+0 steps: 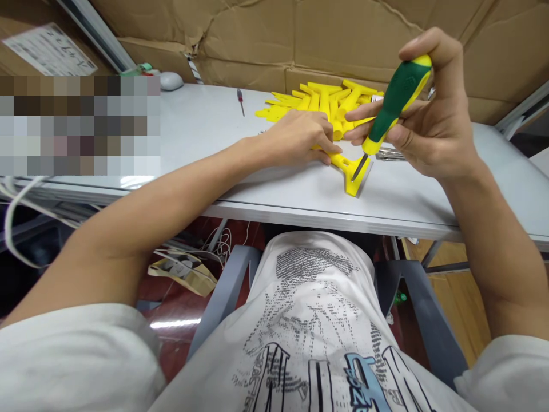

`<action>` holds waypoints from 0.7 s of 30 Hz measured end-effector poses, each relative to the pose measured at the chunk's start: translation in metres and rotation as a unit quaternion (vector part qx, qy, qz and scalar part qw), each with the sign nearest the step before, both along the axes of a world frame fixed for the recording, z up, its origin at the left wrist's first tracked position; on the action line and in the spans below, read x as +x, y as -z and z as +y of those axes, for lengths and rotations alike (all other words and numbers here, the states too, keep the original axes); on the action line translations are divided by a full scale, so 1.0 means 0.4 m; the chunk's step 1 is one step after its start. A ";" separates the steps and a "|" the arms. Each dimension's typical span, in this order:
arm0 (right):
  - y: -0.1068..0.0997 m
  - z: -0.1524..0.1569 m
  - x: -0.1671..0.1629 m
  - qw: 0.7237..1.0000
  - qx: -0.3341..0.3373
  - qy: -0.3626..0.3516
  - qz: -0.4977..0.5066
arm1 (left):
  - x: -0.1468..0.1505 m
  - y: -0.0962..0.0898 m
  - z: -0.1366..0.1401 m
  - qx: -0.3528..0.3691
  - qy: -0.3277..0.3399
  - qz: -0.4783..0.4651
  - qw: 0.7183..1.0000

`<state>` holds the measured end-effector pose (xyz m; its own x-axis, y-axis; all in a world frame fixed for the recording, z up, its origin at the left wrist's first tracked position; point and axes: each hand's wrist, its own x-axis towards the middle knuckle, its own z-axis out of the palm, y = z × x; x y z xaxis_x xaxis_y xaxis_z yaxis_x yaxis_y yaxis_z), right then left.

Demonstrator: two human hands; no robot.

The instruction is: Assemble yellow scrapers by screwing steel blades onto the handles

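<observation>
My left hand (pixel 302 137) is closed on the handle of a yellow scraper (pixel 352 171) that lies on the table close to its front edge. A metal blade shows along the scraper's right side. In my right hand (pixel 429 120) is a green and yellow screwdriver (pixel 390 109), held at a steep tilt. Its tip meets the scraper's head, near a screw spot. Just behind my hands lies a pile of yellow scraper handles (pixel 319 100). Thin metal blades (pixel 390 154) lie right of the scraper, partly behind my right hand.
A small screwdriver (pixel 241 102) and a pale computer mouse (pixel 171 80) lie on the white table (pixel 206 126). Cardboard (pixel 253 40) stands along the back. White cables (pixel 26 200) hang at the left; a paper bag (pixel 184 272) sits below. The far left is pixelated.
</observation>
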<state>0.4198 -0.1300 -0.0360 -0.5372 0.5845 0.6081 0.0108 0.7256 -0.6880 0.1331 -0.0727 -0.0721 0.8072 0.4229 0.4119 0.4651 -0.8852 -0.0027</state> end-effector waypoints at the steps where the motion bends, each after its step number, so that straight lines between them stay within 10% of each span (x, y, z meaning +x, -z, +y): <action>1: 0.000 -0.002 -0.001 0.999 0.026 -0.018 0.003 | -0.001 -0.001 -0.002 0.002 -0.003 0.001 1.000; 21: 0.003 -0.022 -0.025 0.971 0.034 0.228 0.058 | 0.020 -0.019 -0.118 0.068 -0.138 0.060 0.986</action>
<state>0.4099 -0.1387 -0.0374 -0.1569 0.7017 0.6950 0.2674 0.7076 -0.6540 0.1410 -0.1201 -0.0645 0.7160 0.5803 0.3881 0.6770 -0.7128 -0.1834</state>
